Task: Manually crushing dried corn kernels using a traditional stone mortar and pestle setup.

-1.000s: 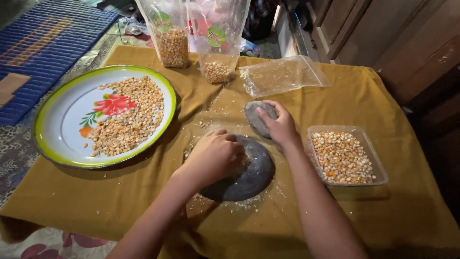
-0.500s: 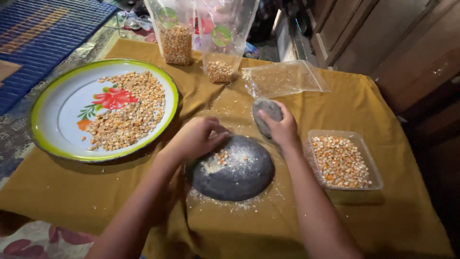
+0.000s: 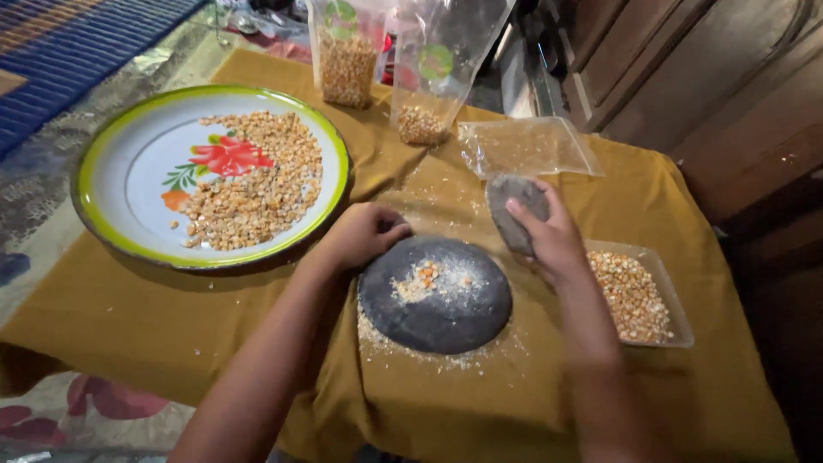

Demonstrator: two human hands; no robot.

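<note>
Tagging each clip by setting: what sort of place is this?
Probably a home, with food being prepared by hand on a cloth-covered surface: a grinding stone with crushed kernels, a flowered plate of corn, and wooden cabinets behind.

A single head-worn camera looks steeply down from close above the cloth-covered table (image 3: 171, 343). It faces forward across the table, so both forearms enter from the bottom edge, while the bags (image 3: 347, 51) stand at the top of the frame.
</note>
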